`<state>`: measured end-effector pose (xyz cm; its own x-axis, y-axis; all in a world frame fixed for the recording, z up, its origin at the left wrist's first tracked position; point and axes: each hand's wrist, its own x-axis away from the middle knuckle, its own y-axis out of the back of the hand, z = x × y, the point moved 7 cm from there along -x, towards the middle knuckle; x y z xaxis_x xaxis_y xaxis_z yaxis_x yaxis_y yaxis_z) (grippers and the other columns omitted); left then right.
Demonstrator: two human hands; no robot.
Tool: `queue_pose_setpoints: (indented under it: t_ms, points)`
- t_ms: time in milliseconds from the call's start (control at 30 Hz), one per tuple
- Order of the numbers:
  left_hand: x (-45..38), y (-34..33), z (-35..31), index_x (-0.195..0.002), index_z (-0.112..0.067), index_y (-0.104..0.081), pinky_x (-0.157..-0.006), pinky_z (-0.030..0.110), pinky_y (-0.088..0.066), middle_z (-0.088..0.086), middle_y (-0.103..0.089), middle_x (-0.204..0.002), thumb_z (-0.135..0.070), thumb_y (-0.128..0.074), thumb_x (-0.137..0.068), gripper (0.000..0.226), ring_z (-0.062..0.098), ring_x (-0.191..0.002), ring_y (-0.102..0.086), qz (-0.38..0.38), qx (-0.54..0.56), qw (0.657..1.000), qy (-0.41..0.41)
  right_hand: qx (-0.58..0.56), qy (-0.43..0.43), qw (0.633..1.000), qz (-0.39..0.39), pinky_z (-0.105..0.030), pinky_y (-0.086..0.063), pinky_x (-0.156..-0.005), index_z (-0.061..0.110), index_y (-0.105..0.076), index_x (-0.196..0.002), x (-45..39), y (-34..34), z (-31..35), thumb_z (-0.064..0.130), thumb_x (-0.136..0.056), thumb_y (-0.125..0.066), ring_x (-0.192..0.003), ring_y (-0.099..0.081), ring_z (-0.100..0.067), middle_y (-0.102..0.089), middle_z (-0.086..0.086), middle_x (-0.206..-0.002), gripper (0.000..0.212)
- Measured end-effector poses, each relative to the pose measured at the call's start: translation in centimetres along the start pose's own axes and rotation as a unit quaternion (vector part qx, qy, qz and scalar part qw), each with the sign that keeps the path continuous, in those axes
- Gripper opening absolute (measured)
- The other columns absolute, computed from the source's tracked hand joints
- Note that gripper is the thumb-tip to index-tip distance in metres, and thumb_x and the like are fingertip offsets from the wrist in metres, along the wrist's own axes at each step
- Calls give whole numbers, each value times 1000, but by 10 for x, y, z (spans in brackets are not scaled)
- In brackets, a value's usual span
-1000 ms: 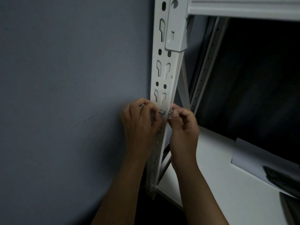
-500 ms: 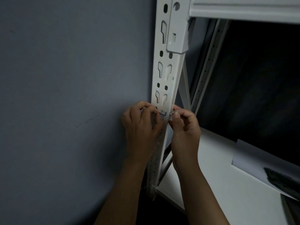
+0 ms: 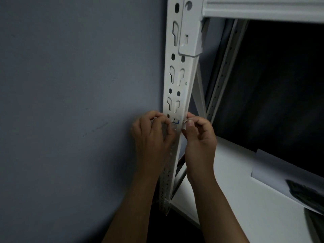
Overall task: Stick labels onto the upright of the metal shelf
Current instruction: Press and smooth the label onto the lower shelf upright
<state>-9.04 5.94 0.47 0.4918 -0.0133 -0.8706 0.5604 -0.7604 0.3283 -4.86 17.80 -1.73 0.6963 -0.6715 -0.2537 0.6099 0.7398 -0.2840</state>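
Fingers of the left hand (image 3: 150, 137) and right hand (image 3: 199, 137) pinch a small white blue-marked label (image 3: 175, 122) stretched between them across the white slotted metal upright (image 3: 177, 81); grey wall (image 3: 70, 102) lies left, white shelf board (image 3: 236, 190) right.

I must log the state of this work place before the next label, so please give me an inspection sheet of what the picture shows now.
Surface: white shelf board, lower right, mostly bare.
Job's things: white upright with keyhole slots; a small label with a blue mark lies across its front, between the fingertips.
Clutter: a grey sheet on the board, a dark object on it too dim to identify.
Hands: left hand pinches the label's left end, right hand its right end at the upright's edge.
Cables: nothing seen.
Surroundings: grey wall at left; beam above; rear post and dark space behind.
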Motion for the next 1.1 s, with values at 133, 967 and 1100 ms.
queue_pose_setpoints:
  t_ms: [133, 967, 1100]
  points:
    - [2, -1, 1, -80, -11, -63, -86, 22, -24, 9, -58, -96, -24, -56, -84, 15, 17, -96, -43, 8, -1, 1000, -2, -1, 0, 1000, 0, -12, -52, -71, 16, -57, -88, 0, -1, 1, 3, -95, -51, -90, -64, 7, -66, 9, -105, 15]
    - [-7, 21, 5, -79, -31, -54, -78, 15, -42, -16, -59, -88, -23, -58, -82, 9, 9, -88, -54, 46, 290, 926, 236, 61, 100, 993, 2, -8, -46, -77, 30, -65, -84, 13, -9, 32, 5, -88, -64, -90, -61, 1, -66, -1, -99, 26]
    - [-5, 21, 1, -79, -21, -58, -65, 10, -45, -15, -62, -75, -13, -59, -85, 11, 3, -73, -57, 94, 368, 885, 269, 4, 59, 998, 30, -12, -50, -73, 27, -70, -86, 16, -12, 32, 4, -86, -65, -86, -67, -4, -72, 10, -85, 23]
